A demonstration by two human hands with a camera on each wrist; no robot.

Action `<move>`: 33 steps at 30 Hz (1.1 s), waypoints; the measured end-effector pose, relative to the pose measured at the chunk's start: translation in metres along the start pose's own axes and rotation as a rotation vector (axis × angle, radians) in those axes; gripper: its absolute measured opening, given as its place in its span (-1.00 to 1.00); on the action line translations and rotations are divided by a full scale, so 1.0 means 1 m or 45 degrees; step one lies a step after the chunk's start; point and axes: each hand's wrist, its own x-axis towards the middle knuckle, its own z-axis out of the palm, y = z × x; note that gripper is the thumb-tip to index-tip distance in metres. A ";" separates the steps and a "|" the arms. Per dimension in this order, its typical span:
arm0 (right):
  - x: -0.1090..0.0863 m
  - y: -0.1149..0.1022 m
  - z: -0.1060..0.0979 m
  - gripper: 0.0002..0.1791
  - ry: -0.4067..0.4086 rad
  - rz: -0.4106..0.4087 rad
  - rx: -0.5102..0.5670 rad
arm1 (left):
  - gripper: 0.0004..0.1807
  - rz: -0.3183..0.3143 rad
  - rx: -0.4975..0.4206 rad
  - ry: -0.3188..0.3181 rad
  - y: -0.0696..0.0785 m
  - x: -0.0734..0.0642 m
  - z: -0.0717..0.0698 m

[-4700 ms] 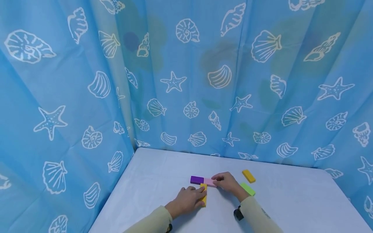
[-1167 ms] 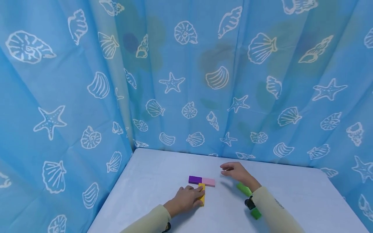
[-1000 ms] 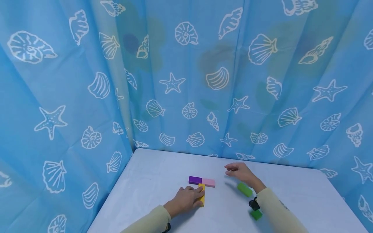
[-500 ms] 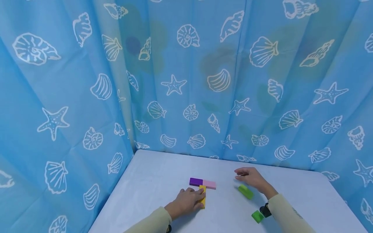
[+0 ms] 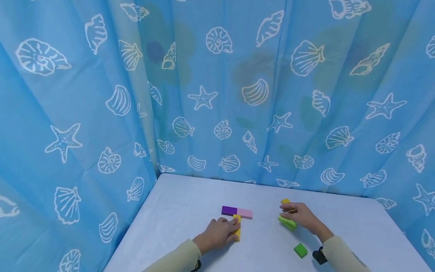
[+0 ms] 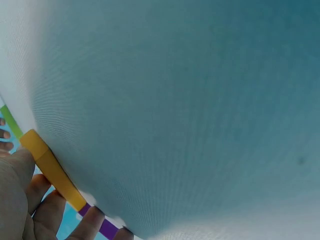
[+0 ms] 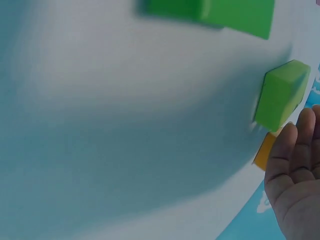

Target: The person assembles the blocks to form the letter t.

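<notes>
Our left hand (image 5: 217, 234) rests with loosely bent fingers on the yellow block (image 5: 237, 226) (its top end butts the purple block (image 5: 229, 210) and pink block (image 5: 245, 213) on the worktop (image 5: 176, 211)). Our right hand (image 5: 300, 216) hovers relaxed over the orange block (image 5: 285, 201), beside the light green block (image 5: 287, 223), gripping nothing. These blocks look light, rigid and smooth; we'd pinch one across its long sides.

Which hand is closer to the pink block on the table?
Left. The left hand rests on the yellow block just below the pink block; the right hand is farther right, by the green block.
</notes>
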 end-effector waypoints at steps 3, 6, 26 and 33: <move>-0.005 0.003 -0.005 -0.50 -0.005 0.043 0.015 | -0.46 -0.013 -0.012 -0.014 0.001 0.001 0.000; -0.007 0.007 -0.007 -0.50 -0.015 0.089 0.026 | -0.46 -0.024 -0.018 -0.025 0.001 0.002 0.001; -0.010 0.017 -0.003 -0.51 -0.028 0.175 -0.011 | -0.45 -0.017 -0.007 -0.014 -0.002 0.004 0.002; -0.010 0.010 0.005 -0.51 -0.018 0.157 -0.057 | -0.45 -0.016 -0.003 -0.019 -0.003 0.002 0.003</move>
